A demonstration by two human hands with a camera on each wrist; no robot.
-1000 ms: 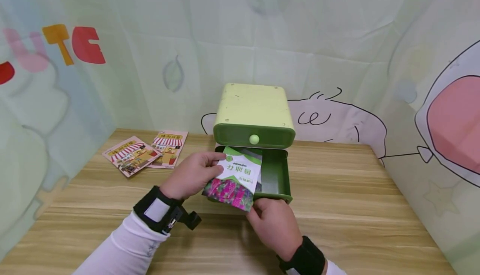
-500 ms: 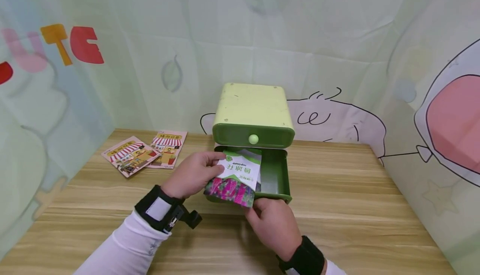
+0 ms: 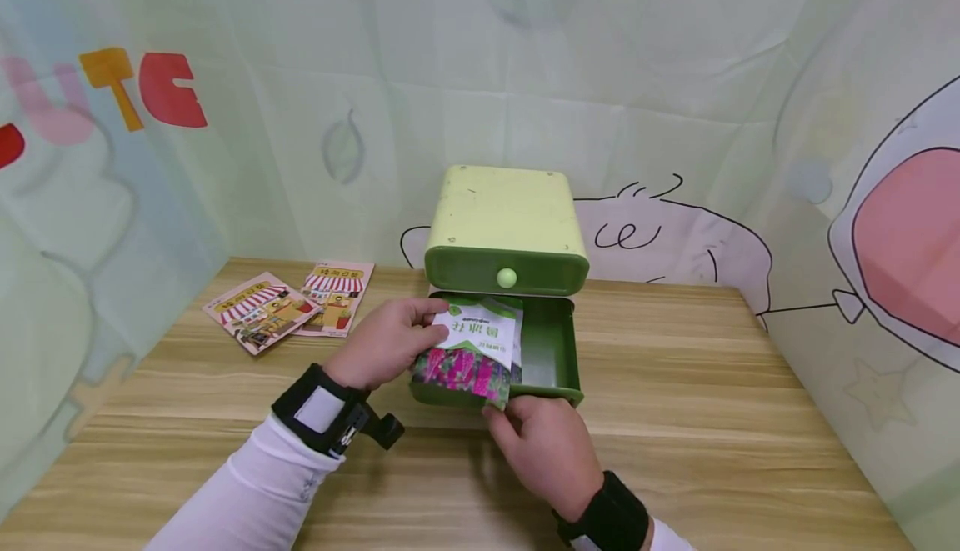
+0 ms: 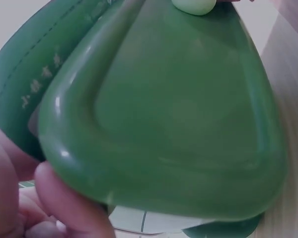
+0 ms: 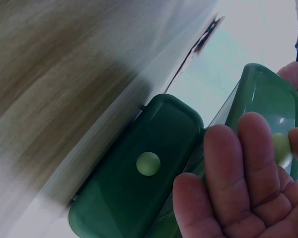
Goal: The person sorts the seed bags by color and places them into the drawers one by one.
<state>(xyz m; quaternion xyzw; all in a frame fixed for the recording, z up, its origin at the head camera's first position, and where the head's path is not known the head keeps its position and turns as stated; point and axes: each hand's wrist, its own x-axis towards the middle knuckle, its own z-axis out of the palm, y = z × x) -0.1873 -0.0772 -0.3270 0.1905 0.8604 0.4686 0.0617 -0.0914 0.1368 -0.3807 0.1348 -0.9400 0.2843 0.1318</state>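
Note:
My left hand [image 3: 390, 341] pinches the left edge of a seed packet [image 3: 476, 338] printed white and green with pink flowers. The packet lies tilted over the left part of a pulled-out green drawer [image 3: 550, 351], its lower corner past the front rim. Underneath it, other packets [image 3: 517, 343] show partly. My right hand [image 3: 551, 451] is at the drawer front; in the right wrist view its thumb and fingers hold the pale round knob [image 5: 281, 150]. In the left wrist view, the fingers [image 4: 72, 201] are beside the drawer front [image 4: 179, 109], near the packet's green side [image 4: 32, 74].
Above the pulled-out drawer is the pale yellow-green cabinet [image 3: 510, 205] with a closed top drawer [image 3: 465, 270]. A closed lower drawer [image 5: 139, 183] shows in the right wrist view. Two pink illustrated packets [image 3: 262, 311] overlap at left on the wooden table [image 3: 690, 418]. Printed cloth [image 3: 637, 76] hangs behind.
The left hand has shifted the flower packet slightly up and back, deeper over the drawer. Its lower edge has drawn closer to the front rim. The right hand stays at the drawer front.

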